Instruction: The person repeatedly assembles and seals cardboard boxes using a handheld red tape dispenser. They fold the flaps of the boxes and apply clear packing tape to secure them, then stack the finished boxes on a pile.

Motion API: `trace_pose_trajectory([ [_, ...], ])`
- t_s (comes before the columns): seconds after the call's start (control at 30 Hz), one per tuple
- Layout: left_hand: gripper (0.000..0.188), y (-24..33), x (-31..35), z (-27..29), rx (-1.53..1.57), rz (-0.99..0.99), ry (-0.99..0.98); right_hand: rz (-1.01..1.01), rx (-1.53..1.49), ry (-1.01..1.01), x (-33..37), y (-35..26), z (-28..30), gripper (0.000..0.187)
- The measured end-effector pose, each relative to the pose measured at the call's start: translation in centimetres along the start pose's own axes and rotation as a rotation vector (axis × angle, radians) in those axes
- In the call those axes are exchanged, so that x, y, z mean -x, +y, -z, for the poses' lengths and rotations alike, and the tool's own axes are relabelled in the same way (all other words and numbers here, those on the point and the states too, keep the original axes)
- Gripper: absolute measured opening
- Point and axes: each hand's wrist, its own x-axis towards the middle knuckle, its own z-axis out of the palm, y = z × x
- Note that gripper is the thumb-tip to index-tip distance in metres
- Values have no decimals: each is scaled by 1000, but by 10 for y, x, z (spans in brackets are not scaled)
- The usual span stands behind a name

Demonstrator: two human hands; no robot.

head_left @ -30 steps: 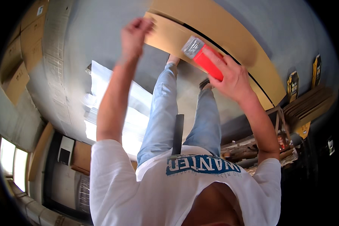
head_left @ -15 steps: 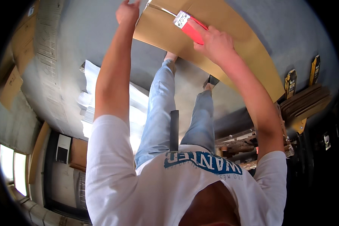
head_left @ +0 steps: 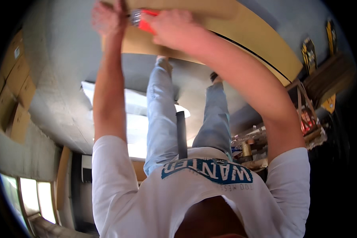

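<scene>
My right hand (head_left: pixel 176 29) is closed around a red hand tool (head_left: pixel 148 24) with a silvery, patterned end. The tool lies against a large brown cardboard piece (head_left: pixel 261 37), its end pointing left. Blur hides what kind of tool it is. Close to that end is my left hand (head_left: pixel 109 19), at the cardboard's left side; its fingers are smeared by motion and partly cut off by the picture's top. A dark straight line crosses the cardboard from beneath my right forearm toward its right corner.
White sheets (head_left: pixel 137 101) lie on the grey floor beside my legs. To the right are yellow-and-black objects (head_left: pixel 308 55), a stack of brown boards (head_left: pixel 325 75) and a cluttered shelf (head_left: pixel 250 144). Cardboard boxes (head_left: pixel 18 75) stand at the far left, above bright windows (head_left: pixel 29 194).
My right hand has moved left with the red tool, bringing it close to my left hand. My left hand has shifted left and slightly down. A dark line now shows on the cardboard's right part.
</scene>
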Motion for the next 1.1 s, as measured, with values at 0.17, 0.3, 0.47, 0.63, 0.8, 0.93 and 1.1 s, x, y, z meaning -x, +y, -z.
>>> trace_pose_trajectory([
  [0.17, 88, 5, -4, 5, 47, 82, -101, -54, 74, -33, 43, 34, -15, 54],
  [0.3, 85, 12, -4, 6, -17, 134, -91, -248, -15, -202, 152, 120, -26, 51],
  [0.47, 81, -5, 0, -31, -156, 99, -35, -539, 248, -277, 370, 288, -73, 70],
  [0.63, 79, -33, -9, -19, -762, 47, 368, -555, 398, -180, 547, 444, -138, 85],
  [0.8, 62, 255, 95, 29, 392, -753, -37, -700, 386, -266, 595, 469, -179, 84],
  [0.93, 58, 489, 248, 97, 649, -1403, -255, -734, 144, -399, 562, 446, -122, 27],
  [1.1, 60, 666, 347, 109, 500, -1946, -244, -821, -28, -163, 589, 471, -171, 37],
])
